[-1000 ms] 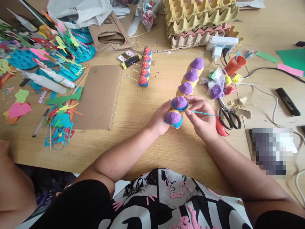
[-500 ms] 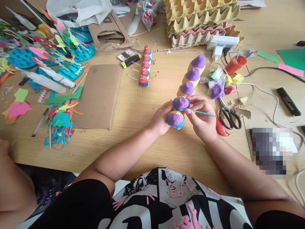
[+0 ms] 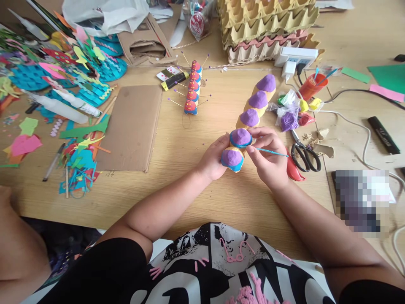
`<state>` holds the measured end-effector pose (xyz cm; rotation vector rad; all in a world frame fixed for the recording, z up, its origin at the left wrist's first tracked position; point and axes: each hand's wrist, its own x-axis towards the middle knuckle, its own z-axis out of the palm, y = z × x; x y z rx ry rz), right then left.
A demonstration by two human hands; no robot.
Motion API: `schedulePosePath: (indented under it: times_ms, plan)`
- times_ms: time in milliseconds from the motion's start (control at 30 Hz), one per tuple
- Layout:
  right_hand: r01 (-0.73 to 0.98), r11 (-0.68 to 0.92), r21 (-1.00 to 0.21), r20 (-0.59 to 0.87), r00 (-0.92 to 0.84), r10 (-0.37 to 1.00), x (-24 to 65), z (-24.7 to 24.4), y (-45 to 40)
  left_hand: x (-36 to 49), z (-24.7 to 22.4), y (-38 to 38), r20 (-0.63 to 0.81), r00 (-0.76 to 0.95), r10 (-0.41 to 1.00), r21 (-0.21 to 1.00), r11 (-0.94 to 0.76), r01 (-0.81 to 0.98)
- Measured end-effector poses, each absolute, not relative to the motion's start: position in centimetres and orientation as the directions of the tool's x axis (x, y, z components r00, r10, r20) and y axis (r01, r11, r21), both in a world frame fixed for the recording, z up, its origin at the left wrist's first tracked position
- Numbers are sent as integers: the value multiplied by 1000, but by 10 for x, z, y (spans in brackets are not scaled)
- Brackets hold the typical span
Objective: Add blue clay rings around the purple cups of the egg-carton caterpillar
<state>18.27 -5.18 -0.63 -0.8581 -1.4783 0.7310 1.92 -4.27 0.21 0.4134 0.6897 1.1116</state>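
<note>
My left hand (image 3: 214,158) grips the near end of a bumpy egg-carton strip (image 3: 249,118) from its left side. Purple clay caps its several bumps, and blue clay surrounds the two nearest ones. At the strip's right side, my right hand (image 3: 268,158) pinches a thin blue stick (image 3: 271,151) whose tip meets the second bump from the near end. Some of the right fingers rest behind the strip. Farther back stands a smaller red and blue caterpillar figure (image 3: 191,90) with pins stuck in its sides.
Flat cardboard (image 3: 129,126) and paper scraps (image 3: 80,160) lie to the left. Black-handled scissors (image 3: 305,156), a red cup (image 3: 311,86), clay packets (image 3: 289,118) and cables are on the right. Egg trays (image 3: 268,25) are stacked at the back. A person's arm shows at the left edge.
The far end of the strip has shifted slightly to the right. Both hands keep nearly the same places, and the blue stick has moved very little.
</note>
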Motion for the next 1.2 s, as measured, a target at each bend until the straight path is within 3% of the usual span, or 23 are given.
schedulePosePath:
  times_ms: [333, 833, 1200]
  plan:
    - [-2, 470, -883, 470, 10, 883, 181, -9, -51, 19, 2, -42, -320, 284, 904, 616, 426, -663]
    - [-74, 465, -882, 465, 14, 885, 181, -14, -46, 20, -1, -41, -241, 314, 918, 643, 393, -658]
    - [106, 500, -859, 500, -24, 865, 182, -7, -50, 17, 3, -39, -311, 179, 933, 688, 351, -635]
